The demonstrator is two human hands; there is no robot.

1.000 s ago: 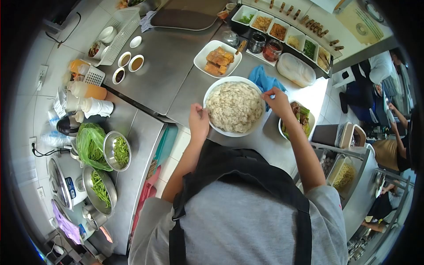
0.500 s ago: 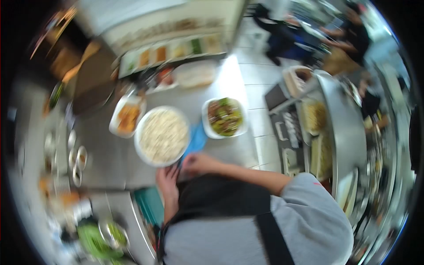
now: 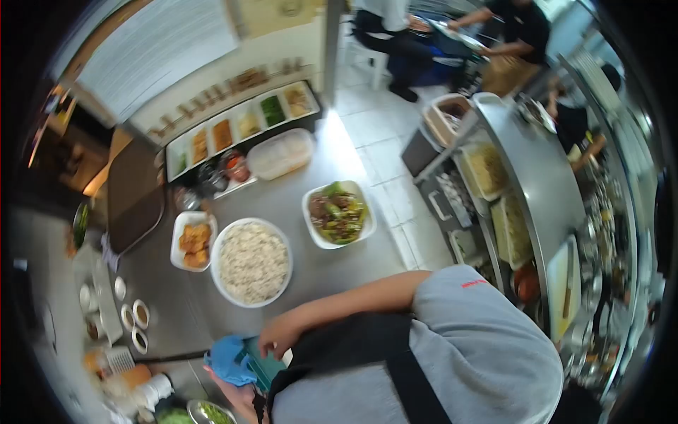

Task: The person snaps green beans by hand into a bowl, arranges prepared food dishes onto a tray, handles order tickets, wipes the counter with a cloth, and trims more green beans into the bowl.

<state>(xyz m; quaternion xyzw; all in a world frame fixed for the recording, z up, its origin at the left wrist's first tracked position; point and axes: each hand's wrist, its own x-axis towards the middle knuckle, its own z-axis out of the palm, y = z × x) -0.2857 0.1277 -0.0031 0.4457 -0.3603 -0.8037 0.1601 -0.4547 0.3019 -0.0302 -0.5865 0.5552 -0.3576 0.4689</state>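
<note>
My left hand (image 3: 239, 397) is at the bottom, closed on a blue cloth (image 3: 232, 359) that hides most of its fingers. To its right, beside the counter's front edge, my right hand (image 3: 280, 335) hangs with bent fingers slightly apart and nothing visible in them. A white bowl of rice (image 3: 253, 262) rests on the steel counter (image 3: 180, 311) above both hands, touched by neither. Fried pieces fill a white dish (image 3: 193, 241) at the bowl's left. A square white dish of meat and green vegetables (image 3: 339, 214) sits at its upper right.
Along the counter's back stand a row of ingredient trays (image 3: 247, 124), jars and a lidded container (image 3: 280, 153). Small sauce cups (image 3: 141, 314) are at left. A steel shelf unit (image 3: 533, 184) stands at right. Several people (image 3: 519, 42) are in the background.
The view has turned and shifted rightward. Both hands have left the rice bowl. The blue cloth, earlier on the counter beside the bowl, is now in my left hand near the front edge.
</note>
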